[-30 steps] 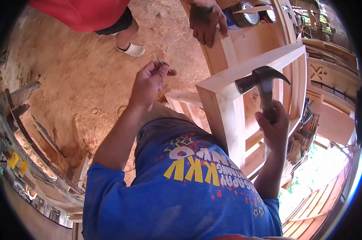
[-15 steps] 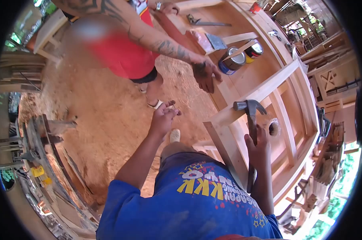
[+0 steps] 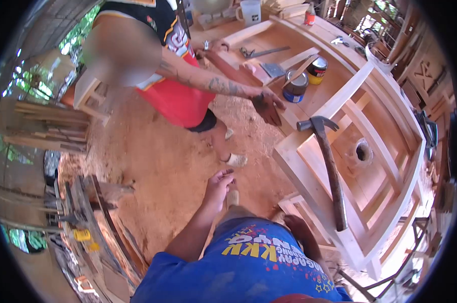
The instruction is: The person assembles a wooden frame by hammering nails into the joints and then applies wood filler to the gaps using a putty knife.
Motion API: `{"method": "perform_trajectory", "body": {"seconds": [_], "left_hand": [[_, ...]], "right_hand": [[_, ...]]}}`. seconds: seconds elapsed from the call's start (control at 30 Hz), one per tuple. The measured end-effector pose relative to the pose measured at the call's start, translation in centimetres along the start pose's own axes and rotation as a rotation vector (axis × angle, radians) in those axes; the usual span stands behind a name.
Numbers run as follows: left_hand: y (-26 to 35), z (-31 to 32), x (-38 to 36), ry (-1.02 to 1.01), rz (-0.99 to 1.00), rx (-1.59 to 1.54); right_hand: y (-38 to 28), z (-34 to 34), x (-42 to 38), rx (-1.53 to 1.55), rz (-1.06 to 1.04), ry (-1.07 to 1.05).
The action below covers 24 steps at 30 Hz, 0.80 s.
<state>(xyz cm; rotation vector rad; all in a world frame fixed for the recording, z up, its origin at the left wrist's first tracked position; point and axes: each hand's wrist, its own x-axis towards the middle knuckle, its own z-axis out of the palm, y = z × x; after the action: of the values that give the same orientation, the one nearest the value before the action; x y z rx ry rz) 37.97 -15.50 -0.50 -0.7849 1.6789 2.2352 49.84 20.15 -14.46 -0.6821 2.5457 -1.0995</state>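
My left hand is raised in front of my body above the dirt floor, its fingers curled together; whatever may be between them is too small to make out. My right hand hangs low by my blue shirt, beside the wooden frame, with its fingers mostly hidden. A claw hammer with a worn handle lies across the corner of the pale wooden frame, its head on the upper rail. Neither of my hands touches the hammer.
Across from me a person in a red jersey rests a hand on the frame's side. Two paint cans, one blue-labelled and one yellow-labelled, stand inside it. A hole opens in the panel. Scrap wood is piled at left.
My right hand has let go of the hammer and dropped toward my body, leaving the hammer on the frame. My left hand has lowered slightly. The view has shifted.
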Motion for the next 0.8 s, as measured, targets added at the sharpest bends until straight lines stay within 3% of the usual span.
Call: {"method": "perform_trajectory", "body": {"seconds": [0.03, 0.07, 0.1, 0.17, 0.23, 0.3, 0.43, 0.8], "left_hand": [[0.3, -0.9, 1.2, -0.032, 0.011, 0.017], [1.0, -1.4, 2.0, -0.065, 0.015, 0.044], [2.0, -1.7, 2.9, -0.097, 0.023, 0.069], [4.0, -3.8, 4.8, -0.195, 0.028, 0.131], [6.7, -5.5, 6.9, -0.234, 0.101, 0.194], [7.7, -7.2, 7.5, -0.261, 0.129, 0.255], [8.9, -9.3, 8.5, -0.218, -0.004, 0.242], [7.1, -8.6, 5.4, -0.301, 0.029, 0.307]], "right_hand": [[4.8, 4.1, -1.5, -0.418, 0.355, -0.611], [6.3, 8.0, -5.9, -0.287, 0.681, -0.363], [10.9, 13.5, -10.8, -0.258, 0.77, -0.464], [7.7, 16.3, -13.0, -0.047, 1.075, -0.457], [4.5, 17.7, -11.9, 0.102, 1.222, -0.375], [1.9, 18.4, -10.3, 0.179, 1.234, -0.336], [-1.0, 18.1, -6.8, 0.247, 1.21, -0.266], [0.9, 15.6, -1.2, 0.251, 1.067, -0.221]]}}
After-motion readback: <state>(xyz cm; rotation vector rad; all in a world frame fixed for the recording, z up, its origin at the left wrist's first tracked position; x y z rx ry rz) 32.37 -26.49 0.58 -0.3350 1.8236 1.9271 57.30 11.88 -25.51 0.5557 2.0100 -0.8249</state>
